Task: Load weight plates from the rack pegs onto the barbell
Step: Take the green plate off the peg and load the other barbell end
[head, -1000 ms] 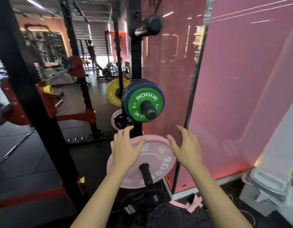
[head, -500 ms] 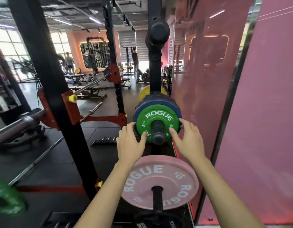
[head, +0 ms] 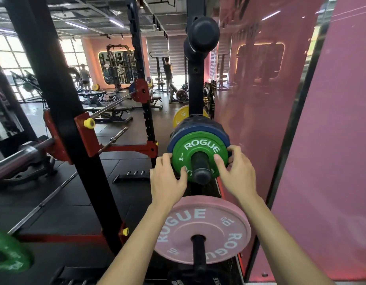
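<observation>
Green plate point(head: 199, 150): the small "ROGUE" disc marked 1 KG sits outermost on the middle peg point(head: 200, 168) of the black rack upright point(head: 195, 91), stacked flat against a blue plate point(head: 178, 138) and a darker one behind it.

Your left hand point(head: 167, 183): fingers curl onto the green plate's left edge, thumb on its lower face.

Your right hand point(head: 235, 171): thumb presses the face just right of the peg, fingers hook round the right rim. Both hands are clamped on the disc, which is still seated on the peg.

Handling: by its marking it should be light and stiff, easy for two hands; the narrow rim gives little purchase, so gripping at opposite edges and drawing it straight off along the peg looks soundest. The blue plate may drag with it.

Below the peg: a pink plate point(head: 204, 229) marked 10 hangs on the next peg down.

Behind the peg: a yellow plate point(head: 180, 118) shows beside the upright.

Left of the peg: a steel barbell point(head: 19, 159) rests in red hooks on the rack, well apart from the plate; another green disc point(head: 7, 254), blurred, sits at the lower left edge.

Right of the peg: a pink glossy wall panel point(head: 332, 140) stands close.

Floor and room: black rubber matting point(head: 64, 202); benches, more racks and distant people fill a bright gym hall.
</observation>
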Tool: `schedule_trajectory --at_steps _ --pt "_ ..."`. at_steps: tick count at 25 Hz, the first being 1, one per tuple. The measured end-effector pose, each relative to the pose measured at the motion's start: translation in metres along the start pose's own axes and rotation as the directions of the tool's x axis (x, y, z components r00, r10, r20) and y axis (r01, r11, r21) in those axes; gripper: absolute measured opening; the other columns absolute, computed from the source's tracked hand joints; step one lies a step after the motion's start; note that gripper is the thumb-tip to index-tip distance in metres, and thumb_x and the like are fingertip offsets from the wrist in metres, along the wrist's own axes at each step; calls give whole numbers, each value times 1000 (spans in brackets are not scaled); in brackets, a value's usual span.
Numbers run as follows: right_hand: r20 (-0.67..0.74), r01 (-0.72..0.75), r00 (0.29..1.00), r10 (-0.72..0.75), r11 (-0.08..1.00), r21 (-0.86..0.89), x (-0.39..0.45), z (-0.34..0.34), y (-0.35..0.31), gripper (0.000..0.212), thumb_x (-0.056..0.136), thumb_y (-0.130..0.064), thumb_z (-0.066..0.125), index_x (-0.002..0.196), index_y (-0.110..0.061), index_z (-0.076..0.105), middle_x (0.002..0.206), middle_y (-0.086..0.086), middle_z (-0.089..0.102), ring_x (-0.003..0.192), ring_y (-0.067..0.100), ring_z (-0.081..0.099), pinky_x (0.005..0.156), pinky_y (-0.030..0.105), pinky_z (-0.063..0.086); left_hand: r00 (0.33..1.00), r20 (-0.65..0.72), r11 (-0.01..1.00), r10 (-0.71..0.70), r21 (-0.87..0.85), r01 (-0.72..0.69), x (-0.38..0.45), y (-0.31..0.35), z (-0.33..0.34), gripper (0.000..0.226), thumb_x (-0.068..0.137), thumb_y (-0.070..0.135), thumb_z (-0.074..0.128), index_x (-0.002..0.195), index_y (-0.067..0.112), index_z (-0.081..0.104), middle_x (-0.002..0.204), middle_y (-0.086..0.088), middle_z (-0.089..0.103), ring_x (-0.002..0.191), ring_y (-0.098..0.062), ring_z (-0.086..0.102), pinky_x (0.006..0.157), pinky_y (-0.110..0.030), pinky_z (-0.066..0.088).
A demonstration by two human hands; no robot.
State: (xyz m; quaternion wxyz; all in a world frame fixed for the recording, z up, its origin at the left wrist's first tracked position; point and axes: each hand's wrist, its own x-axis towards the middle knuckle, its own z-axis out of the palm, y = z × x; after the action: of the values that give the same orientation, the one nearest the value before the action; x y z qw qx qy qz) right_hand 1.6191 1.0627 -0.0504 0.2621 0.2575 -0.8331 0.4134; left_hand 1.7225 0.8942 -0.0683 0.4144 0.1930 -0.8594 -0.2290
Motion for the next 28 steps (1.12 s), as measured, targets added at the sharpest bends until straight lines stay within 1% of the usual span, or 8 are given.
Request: schedule_trajectory --at_steps 3,6,9,11,15,18,22,28 --pt "3 4 1000 -4 1000 12 -3 -2 0 40 91 -54 51 113 -22 48 82 -2 56 77 22 55 62 33 38 1000 -15 998 19 -53 -20 -7 0 -8 30 87 33 63 111 21 49 99 3 53 84 -17 49 83 -40 39" --pt "15 -5 1000 4 999 48 -13 -9 1 38 92 -55 51 113 -24 48 84 -2 58 77 21 57 65 36 45 999 9 992 34 -121 -33 -15 2 -16 31 91 32 62 116 19 48 106 2 54 90 -17 52 82 -39 42" --pt "54 -12 999 10 999 41 -16 -15 0 40 93 -53 51 120 -25 50 91 -2 61 81 19 58 69 34 45 998 70 980 7 -199 7 -16 1 -21 34 94 36 60 120 20 46 112 4 54 92 -10 52 75 -26 40" --pt "85 -7 996 2 999 52 -15 -18 0 36 93 -50 53 118 -24 51 89 -1 61 82 21 57 69 34 44 993 113 972 -17 -233 43 -11 0 -24 36 96 37 58 125 20 46 115 4 54 94 -7 51 74 -22 36" --pt "151 16 988 -28 997 78 -21 -34 2 25 94 -50 51 106 -29 48 86 -3 61 82 20 55 70 40 49 998 66 981 -8 -193 21 -16 6 -28 28 99 38 52 119 18 52 107 4 55 92 -10 52 74 -25 34" --pt "135 64 988 -71 997 50 -34 -44 0 26 94 -52 48 106 -29 49 89 -5 63 86 19 55 70 39 48 1000 25 982 3 -186 2 -29 8 -38 24 98 41 53 112 21 54 100 7 57 85 -8 51 70 -26 35" --pt "145 99 984 -107 993 62 -57 -57 -4 25 94 -51 48 106 -29 50 86 -6 64 81 17 57 66 37 48 999 21 989 40 -145 -37 -53 4 -60 18 96 40 57 99 22 54 84 7 56 75 -8 52 67 -30 41" --pt "151 143 974 -170 974 175 -91 -47 -30 21 94 -44 54 104 -25 54 82 -4 67 72 22 61 60 37 46 998 -55 998 7 -67 -11 -92 -9 -102 15 95 39 60 97 25 55 83 10 55 77 -11 53 70 -35 43"
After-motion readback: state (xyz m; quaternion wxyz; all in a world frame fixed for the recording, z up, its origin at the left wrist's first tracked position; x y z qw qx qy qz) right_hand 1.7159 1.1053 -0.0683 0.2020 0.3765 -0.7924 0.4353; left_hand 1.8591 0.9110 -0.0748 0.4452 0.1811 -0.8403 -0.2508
